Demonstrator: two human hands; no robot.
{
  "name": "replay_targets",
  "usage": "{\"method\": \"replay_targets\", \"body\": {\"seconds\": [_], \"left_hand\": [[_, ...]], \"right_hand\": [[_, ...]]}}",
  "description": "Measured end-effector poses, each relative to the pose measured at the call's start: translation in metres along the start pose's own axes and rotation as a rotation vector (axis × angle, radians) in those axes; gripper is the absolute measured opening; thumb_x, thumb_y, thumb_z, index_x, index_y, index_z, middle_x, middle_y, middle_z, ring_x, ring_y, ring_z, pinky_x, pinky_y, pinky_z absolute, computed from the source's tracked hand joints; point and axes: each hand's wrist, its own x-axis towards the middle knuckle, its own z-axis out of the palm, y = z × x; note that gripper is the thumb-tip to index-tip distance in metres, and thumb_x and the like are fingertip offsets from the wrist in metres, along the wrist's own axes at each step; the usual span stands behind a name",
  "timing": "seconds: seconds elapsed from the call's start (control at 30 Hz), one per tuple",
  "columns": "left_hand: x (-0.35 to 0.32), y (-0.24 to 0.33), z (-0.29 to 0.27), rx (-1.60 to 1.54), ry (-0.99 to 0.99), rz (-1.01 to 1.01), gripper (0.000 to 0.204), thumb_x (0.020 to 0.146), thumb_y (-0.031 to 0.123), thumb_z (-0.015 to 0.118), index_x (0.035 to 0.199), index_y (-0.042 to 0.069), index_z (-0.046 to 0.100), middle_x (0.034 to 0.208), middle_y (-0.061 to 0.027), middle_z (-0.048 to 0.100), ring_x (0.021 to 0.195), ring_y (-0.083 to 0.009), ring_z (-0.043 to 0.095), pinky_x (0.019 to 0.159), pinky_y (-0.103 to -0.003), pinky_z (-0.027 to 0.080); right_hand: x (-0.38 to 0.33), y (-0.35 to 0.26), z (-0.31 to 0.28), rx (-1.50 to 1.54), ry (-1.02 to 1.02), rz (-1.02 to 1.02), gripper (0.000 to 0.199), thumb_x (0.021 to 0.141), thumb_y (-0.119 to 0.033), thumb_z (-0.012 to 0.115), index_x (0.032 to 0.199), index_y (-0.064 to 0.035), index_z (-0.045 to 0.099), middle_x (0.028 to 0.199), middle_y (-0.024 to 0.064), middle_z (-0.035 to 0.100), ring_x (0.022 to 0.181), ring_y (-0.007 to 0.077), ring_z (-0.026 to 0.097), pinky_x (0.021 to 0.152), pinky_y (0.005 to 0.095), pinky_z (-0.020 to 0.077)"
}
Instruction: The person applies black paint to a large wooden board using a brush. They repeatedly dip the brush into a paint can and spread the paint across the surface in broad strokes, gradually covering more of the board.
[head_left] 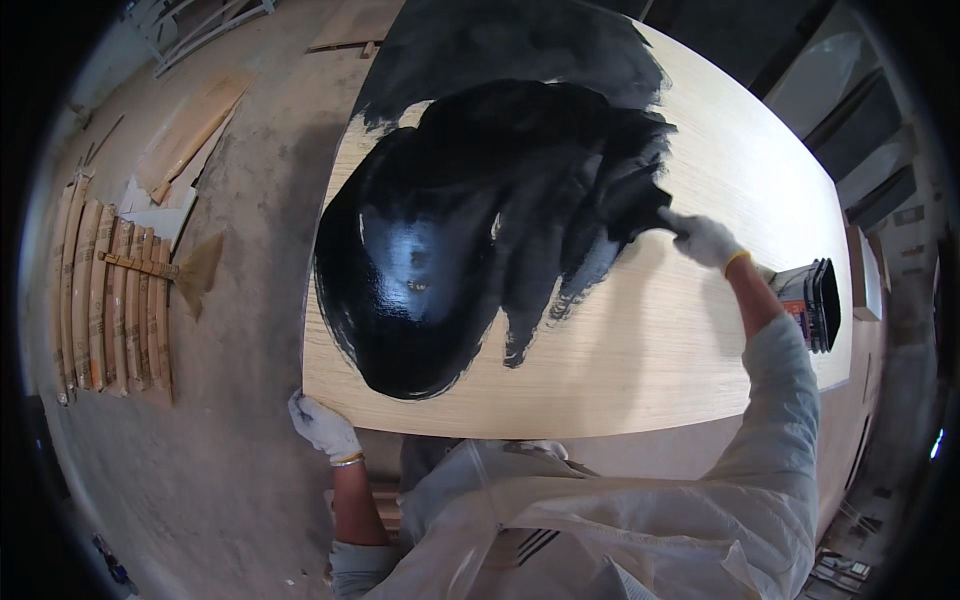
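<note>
A large pale wood-grained board [700, 330] lies in front of me. Wet black paint [450, 250] covers much of its left and middle, glossy toward the near left. My right hand [708, 242], in a white glove with a yellow cuff, is closed around the handle of a paint-blackened paintbrush [650, 208]. The brush head touches the right edge of the painted patch and blends into it. At the board's near left corner, my gloved left hand [326, 428] grips the edge; some of its fingers are hidden. A black bucket [822, 305] stands at the board's right side, beyond my right forearm.
On the floor to the left lie several long brown-wrapped bundles [115, 300], with a broom [195, 272] across them. Flat cardboard pieces [195, 140] lie farther back. Dark and pale panels [860, 125] are at the far right, and a box [864, 272] is beside the board's right edge.
</note>
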Motion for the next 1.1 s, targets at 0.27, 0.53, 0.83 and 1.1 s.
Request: {"method": "replay_targets", "body": {"seconds": [0.27,0.53,0.83,1.1], "left_hand": [[0.000,-0.006,-0.004,-0.057,-0.011,-0.065,0.035,0.109,0.024,0.046,0.112,-0.004,0.066,0.106,-0.0122,0.069,0.096,-0.0223,0.063,0.091,-0.038,0.052],[0.000,-0.002,-0.003,-0.048,-0.003,-0.076,0.036,0.107,0.024,0.046,0.113,-0.005,0.068,0.105,-0.0132,0.071,0.093,-0.0238,0.064,0.089,-0.039,0.052],[-0.001,-0.006,-0.002,0.092,0.012,0.014,0.038,0.105,0.023,0.045,0.112,-0.005,0.069,0.104,-0.0183,0.072,0.093,-0.0278,0.064,0.090,-0.042,0.052],[-0.011,0.015,-0.003,0.098,0.035,-0.021,0.035,0.105,0.020,0.045,0.109,-0.007,0.067,0.098,-0.0197,0.070,0.088,-0.0297,0.063,0.086,-0.044,0.051]], "right_hand": [[-0.126,-0.170,0.024,-0.172,-0.178,-0.110,0.059,0.103,-0.031,0.060,0.161,-0.0380,0.051,0.091,0.0123,0.080,0.082,0.0340,0.078,0.080,0.0495,0.0614],[-0.125,-0.146,0.023,-0.169,-0.074,-0.185,0.059,0.100,-0.026,0.064,0.158,-0.0279,0.056,0.084,0.0144,0.077,0.077,0.0338,0.077,0.074,0.0483,0.0613],[-0.004,-0.236,-0.015,-0.076,-0.014,-0.271,0.062,0.100,-0.027,0.062,0.161,-0.0297,0.050,0.103,0.0153,0.080,0.093,0.0370,0.077,0.085,0.0493,0.0612],[0.053,-0.193,-0.049,-0.116,-0.068,-0.054,0.064,0.100,-0.035,0.061,0.162,-0.0377,0.050,0.127,0.0164,0.077,0.120,0.0379,0.073,0.104,0.0482,0.0567]]}}
